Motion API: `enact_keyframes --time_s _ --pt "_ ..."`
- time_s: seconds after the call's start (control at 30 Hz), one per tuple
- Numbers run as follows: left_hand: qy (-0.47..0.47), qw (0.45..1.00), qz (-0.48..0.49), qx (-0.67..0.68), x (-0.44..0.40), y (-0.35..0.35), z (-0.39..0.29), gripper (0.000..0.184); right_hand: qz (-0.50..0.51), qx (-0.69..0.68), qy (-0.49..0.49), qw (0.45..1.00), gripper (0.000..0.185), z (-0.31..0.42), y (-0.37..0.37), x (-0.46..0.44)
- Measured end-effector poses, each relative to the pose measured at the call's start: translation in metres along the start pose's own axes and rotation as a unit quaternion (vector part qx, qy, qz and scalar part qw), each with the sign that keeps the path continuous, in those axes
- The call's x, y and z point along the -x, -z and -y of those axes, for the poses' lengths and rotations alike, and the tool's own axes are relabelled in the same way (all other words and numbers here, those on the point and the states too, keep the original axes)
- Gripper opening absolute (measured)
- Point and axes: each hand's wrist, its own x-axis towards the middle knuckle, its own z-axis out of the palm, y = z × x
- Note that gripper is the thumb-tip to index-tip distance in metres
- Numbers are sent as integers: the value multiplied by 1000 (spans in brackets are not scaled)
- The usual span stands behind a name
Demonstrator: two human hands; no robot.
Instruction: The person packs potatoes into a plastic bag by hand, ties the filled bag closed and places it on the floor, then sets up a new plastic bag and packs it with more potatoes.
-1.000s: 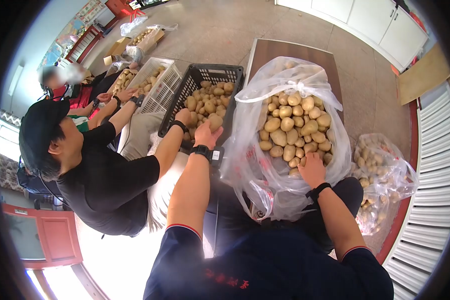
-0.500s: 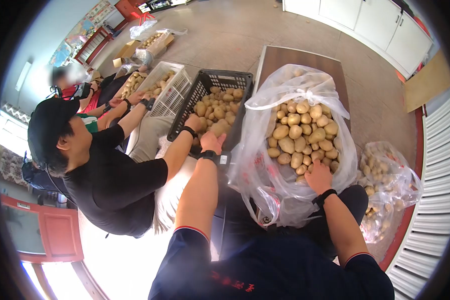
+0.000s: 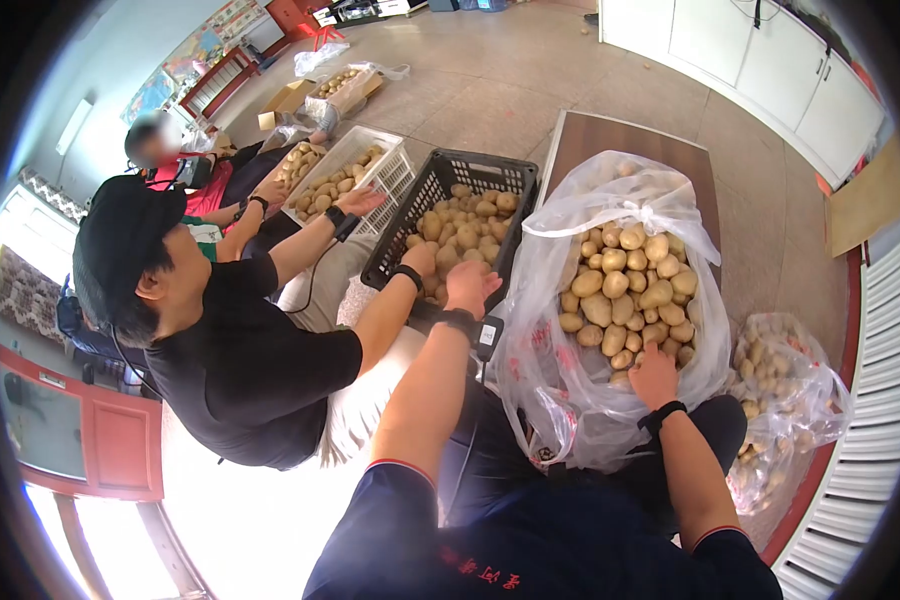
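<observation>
My left hand (image 3: 473, 287) hangs over the near edge of a black plastic crate (image 3: 380, 262), its fingers apart and no potato seen in it. Inside the crate lie loose potatoes (image 3: 467, 237). At the near side of a heap of potatoes (image 3: 620, 284) in a clear plastic bag (image 3: 560, 400), my right hand (image 3: 656, 378) rests with fingers stretched out against the potatoes. The bag's mouth is open, its plastic folded down around the heap. A co-worker's hand (image 3: 421, 260) reaches into the same crate, left of mine.
The bag stands on a brown board (image 3: 610, 140). At the right, another clear bag of potatoes (image 3: 770, 370) sits on the floor. A co-worker in black (image 3: 240, 360) sits close on my left, beside a white crate (image 3: 395, 180) with potatoes. White cabinets (image 3: 730, 50) line the back.
My left hand's fingers have opened, and the potato seen at them is no longer in the hand. The co-worker's far hand has lifted, palm open. The whole view has shifted slightly.
</observation>
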Motion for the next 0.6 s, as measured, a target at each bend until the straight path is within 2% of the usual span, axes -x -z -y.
enact_keyframes --time_s 0.1,0.17,0.27,0.3,0.37,0.4,0.43,0.47,0.5,0.57,0.6 --pt "-2 1000 18 -15 15 -10 -3 28 -7 -10 0 1000 41 4 7 1" --pt "-2 997 72 -26 15 -10 -1 33 -14 -123 -39 992 39 11 20 4" --pt "-6 995 88 -48 33 -16 -5 36 -22 -187 -57 980 39 14 28 2" --pt "-5 996 80 -41 35 -16 -4 36 -16 -182 -50 982 39 8 23 -1" --pt "-10 992 115 -53 35 -16 0 37 -100 -252 25 962 37 -6 6 -8" --pt "-9 993 104 -47 36 -17 1 37 -90 -249 32 964 37 -6 7 -9" --pt "-7 992 110 -57 38 -20 1 36 -15 -395 -52 917 35 -3 14 -12" --pt "-4 991 115 -67 42 -22 3 35 63 -524 -139 838 33 -1 21 -12" --pt "-3 992 105 -64 46 -24 6 35 74 -522 -136 839 33 1 29 -8" --pt "14 987 137 -86 50 -29 7 34 100 -616 -125 771 33 11 43 -4" --pt "16 985 139 -97 50 -32 12 33 109 -617 -119 770 33 15 45 -5"
